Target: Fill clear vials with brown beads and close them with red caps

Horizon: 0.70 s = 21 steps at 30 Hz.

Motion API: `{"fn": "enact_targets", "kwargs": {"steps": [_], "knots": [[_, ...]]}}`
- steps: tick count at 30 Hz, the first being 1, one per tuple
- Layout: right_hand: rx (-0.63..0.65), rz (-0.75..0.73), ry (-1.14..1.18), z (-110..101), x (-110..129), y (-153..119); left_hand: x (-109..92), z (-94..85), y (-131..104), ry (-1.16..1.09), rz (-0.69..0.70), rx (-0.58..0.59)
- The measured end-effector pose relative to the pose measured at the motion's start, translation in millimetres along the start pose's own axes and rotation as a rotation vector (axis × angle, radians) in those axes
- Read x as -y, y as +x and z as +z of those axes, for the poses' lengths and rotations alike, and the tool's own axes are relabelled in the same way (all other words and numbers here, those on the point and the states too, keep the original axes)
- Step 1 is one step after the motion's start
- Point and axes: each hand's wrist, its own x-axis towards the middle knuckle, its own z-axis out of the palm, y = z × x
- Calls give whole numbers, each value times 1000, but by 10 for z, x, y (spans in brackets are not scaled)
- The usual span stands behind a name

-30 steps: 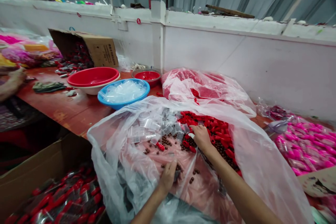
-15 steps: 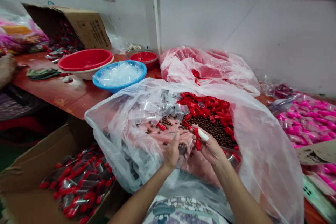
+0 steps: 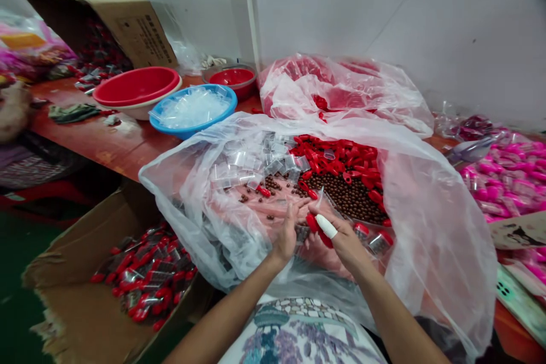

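Observation:
Over the plastic-lined work area, my left hand (image 3: 286,234) is curled around a small clear container (image 3: 302,232) with dark contents, partly hidden by the fingers. Close beside it, my right hand (image 3: 341,236), with a white wrap on one finger, pinches a red plastic piece (image 3: 318,228). Just beyond the hands lie brown beads (image 3: 347,198), a heap of red plastic parts (image 3: 341,156) and a pile of clear empty containers (image 3: 243,165). Filled containers with red ends (image 3: 379,243) rest right of my right hand.
A cardboard box (image 3: 77,296) of red-ended containers stands low at left. Blue (image 3: 232,103) and red (image 3: 140,84) basins sit at the back left. Bagged red parts (image 3: 341,82) lie behind, pink items (image 3: 518,176) at right. Another person's arm (image 3: 15,111) shows at far left.
The red piece in my right hand has turned and now sits closer to my left hand and the container. The view has tilted downward.

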Motion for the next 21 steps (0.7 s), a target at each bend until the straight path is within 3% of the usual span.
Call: {"fn": "enact_targets", "kwargs": {"steps": [4,8,11,17,21], "knots": [[-3,-207,-200,36,20,-87,20,10,-25,37,5,17],[-134,-285,-331,86,-49,-117,40,33,-39,131,44,-41],[-165,-341,-426,84,-128,-119,32,52,-42,263,91,-79],[57,-618,-583,-56,-183,-105,-15,35,-12,386,105,-25],[137,-671,-624,-123,-176,-117,-44,6,4,290,-110,82]]}}
